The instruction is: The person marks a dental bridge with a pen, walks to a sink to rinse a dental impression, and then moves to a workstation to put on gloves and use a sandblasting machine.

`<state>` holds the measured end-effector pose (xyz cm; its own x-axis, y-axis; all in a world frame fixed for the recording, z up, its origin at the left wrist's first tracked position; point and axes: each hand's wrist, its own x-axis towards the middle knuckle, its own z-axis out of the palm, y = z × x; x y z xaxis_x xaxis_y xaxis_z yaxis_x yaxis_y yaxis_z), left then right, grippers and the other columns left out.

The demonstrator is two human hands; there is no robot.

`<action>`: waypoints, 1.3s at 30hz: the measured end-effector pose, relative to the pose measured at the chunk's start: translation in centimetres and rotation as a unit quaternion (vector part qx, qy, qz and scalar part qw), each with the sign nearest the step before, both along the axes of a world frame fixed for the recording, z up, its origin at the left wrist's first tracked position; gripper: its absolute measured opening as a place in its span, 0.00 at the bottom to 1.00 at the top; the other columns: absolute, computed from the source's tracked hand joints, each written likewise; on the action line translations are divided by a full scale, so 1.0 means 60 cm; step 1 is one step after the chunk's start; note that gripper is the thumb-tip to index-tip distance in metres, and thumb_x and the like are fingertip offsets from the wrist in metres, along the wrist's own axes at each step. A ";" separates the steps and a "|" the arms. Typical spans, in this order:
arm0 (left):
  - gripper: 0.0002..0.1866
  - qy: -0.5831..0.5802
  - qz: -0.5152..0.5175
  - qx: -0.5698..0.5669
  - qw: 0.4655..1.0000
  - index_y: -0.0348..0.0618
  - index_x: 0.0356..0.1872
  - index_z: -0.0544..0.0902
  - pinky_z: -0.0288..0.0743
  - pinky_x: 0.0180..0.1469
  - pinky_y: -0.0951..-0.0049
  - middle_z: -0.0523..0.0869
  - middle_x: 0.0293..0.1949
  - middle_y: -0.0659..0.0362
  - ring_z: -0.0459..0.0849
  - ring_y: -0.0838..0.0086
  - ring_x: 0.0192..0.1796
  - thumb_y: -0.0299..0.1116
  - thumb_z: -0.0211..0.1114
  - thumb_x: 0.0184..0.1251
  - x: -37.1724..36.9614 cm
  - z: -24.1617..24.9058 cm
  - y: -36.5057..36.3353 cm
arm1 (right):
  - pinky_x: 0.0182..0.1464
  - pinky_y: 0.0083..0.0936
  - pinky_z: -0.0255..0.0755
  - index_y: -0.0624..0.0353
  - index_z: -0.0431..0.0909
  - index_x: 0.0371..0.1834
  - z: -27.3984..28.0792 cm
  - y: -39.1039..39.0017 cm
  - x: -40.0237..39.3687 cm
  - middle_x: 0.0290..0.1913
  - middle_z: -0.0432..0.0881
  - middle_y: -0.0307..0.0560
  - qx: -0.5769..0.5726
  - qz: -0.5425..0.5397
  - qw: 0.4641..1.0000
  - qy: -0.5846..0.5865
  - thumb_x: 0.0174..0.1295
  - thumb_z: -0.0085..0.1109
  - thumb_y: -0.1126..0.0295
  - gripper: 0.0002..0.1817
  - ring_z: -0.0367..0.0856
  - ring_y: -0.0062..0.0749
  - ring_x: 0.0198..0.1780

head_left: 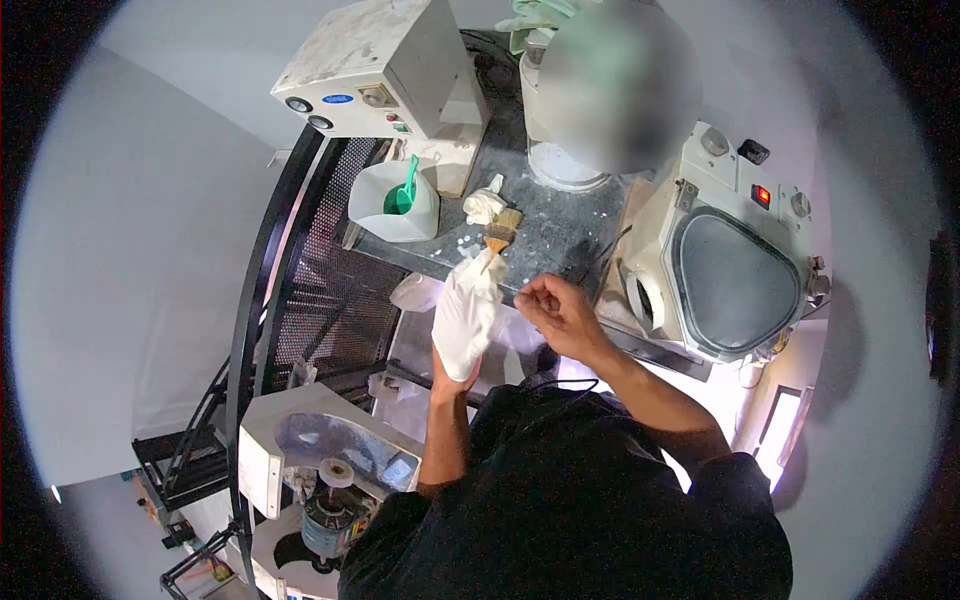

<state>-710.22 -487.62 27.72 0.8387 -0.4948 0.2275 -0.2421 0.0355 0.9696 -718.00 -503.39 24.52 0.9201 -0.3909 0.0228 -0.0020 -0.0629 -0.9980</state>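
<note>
My left hand (464, 325) wears a white glove and reaches up to the front edge of the dark bench. Its fingers point forward, with the glove fabric loose and creased at the tips. A brush (502, 232) with a wooden handle lies on the bench just past those fingertips; the handle's end is partly covered by the glove, and no grip on it shows. My right hand (560, 315) is bare, held to the right of the glove and apart from it, fingers curled in with nothing visible in them. A crumpled white cloth or glove (484, 206) lies behind the brush.
A white container (425, 215) with a green scoop (409, 182) stands at left, below a grey-white machine (385, 75). A blasting cabinet (735, 275) with a window sits at right. A white bucket (567, 165) is at the back. White bits litter the bench (545, 215). A motorised machine (335, 510) stands lower left.
</note>
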 end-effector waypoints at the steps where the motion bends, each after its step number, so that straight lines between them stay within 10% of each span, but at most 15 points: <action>1: 0.24 -0.073 -0.006 0.048 0.996 0.33 0.63 0.76 0.70 0.61 0.73 0.83 0.51 0.59 0.79 0.74 0.54 0.32 0.66 0.70 0.000 0.018 -0.002 | 0.34 0.25 0.72 0.62 0.79 0.32 0.019 0.001 0.004 0.26 0.80 0.39 0.000 -0.010 1.000 0.020 0.68 0.68 0.55 0.19 0.73 0.20 0.28; 8: 0.39 0.068 -0.090 0.094 0.989 0.34 0.66 0.72 0.77 0.58 0.68 0.84 0.54 0.55 0.82 0.71 0.52 0.33 0.80 0.54 -0.029 -0.014 0.039 | 0.30 0.21 0.65 0.59 0.78 0.29 0.023 -0.008 0.002 0.24 0.74 0.32 -0.049 0.159 0.980 0.108 0.67 0.66 0.62 0.14 0.68 0.15 0.27; 19: 0.44 0.004 -0.216 0.175 0.961 0.35 0.69 0.71 0.71 0.67 0.61 0.80 0.62 0.49 0.81 0.63 0.61 0.39 0.81 0.50 -0.023 -0.069 0.075 | 0.33 0.36 0.71 0.66 0.80 0.26 -0.014 0.006 -0.009 0.22 0.80 0.51 -0.066 0.108 0.979 0.157 0.66 0.61 0.52 0.24 0.78 0.34 0.26; 22: 0.40 0.032 -0.178 0.138 0.974 0.36 0.66 0.74 0.70 0.68 0.62 0.83 0.59 0.50 0.80 0.64 0.62 0.40 0.81 0.53 -0.034 -0.040 0.044 | 0.33 0.40 0.70 0.68 0.78 0.27 -0.040 0.008 -0.009 0.21 0.78 0.57 -0.081 0.064 0.983 0.150 0.65 0.58 0.59 0.20 0.78 0.40 0.25; 24: 0.35 -0.228 -0.186 0.182 0.938 0.34 0.65 0.76 0.71 0.67 0.64 0.85 0.57 0.51 0.80 0.66 0.61 0.36 0.79 0.56 -0.007 0.009 0.021 | 0.32 0.42 0.70 0.69 0.78 0.27 -0.042 0.004 -0.014 0.22 0.78 0.60 -0.081 0.019 0.986 0.146 0.64 0.56 0.62 0.17 0.78 0.43 0.24; 26: 0.30 -0.198 -0.157 0.171 0.952 0.32 0.63 0.78 0.72 0.65 0.67 0.86 0.56 0.52 0.81 0.69 0.60 0.31 0.77 0.60 -0.009 0.019 0.019 | 0.32 0.43 0.69 0.70 0.77 0.27 -0.038 0.008 -0.019 0.22 0.77 0.61 -0.074 -0.033 0.987 0.136 0.64 0.54 0.64 0.16 0.77 0.44 0.24; 28: 0.25 0.122 -0.088 0.093 0.984 0.31 0.61 0.80 0.74 0.62 0.70 0.87 0.56 0.54 0.82 0.72 0.58 0.26 0.73 0.64 -0.037 0.002 0.021 | 0.31 0.43 0.68 0.70 0.77 0.27 -0.025 0.009 -0.022 0.22 0.77 0.61 -0.065 -0.096 0.986 0.119 0.65 0.53 0.64 0.17 0.76 0.43 0.23; 35: 0.18 0.139 0.025 -0.018 0.990 0.31 0.54 0.85 0.78 0.52 0.75 0.90 0.47 0.57 0.83 0.82 0.48 0.25 0.73 0.63 -0.049 -0.067 0.019 | 0.27 0.27 0.64 0.67 0.79 0.26 -0.052 0.016 -0.006 0.22 0.76 0.38 -0.004 -0.090 0.982 0.164 0.66 0.55 0.64 0.17 0.71 0.20 0.26; 39: 0.13 0.019 -0.107 0.067 0.992 0.33 0.52 0.84 0.76 0.44 0.75 0.88 0.46 0.55 0.83 0.80 0.47 0.24 0.68 0.68 -0.031 -0.067 0.030 | 0.27 0.24 0.63 0.63 0.78 0.25 -0.071 0.006 0.011 0.23 0.75 0.38 0.201 -0.081 0.970 0.115 0.68 0.56 0.64 0.16 0.70 0.19 0.25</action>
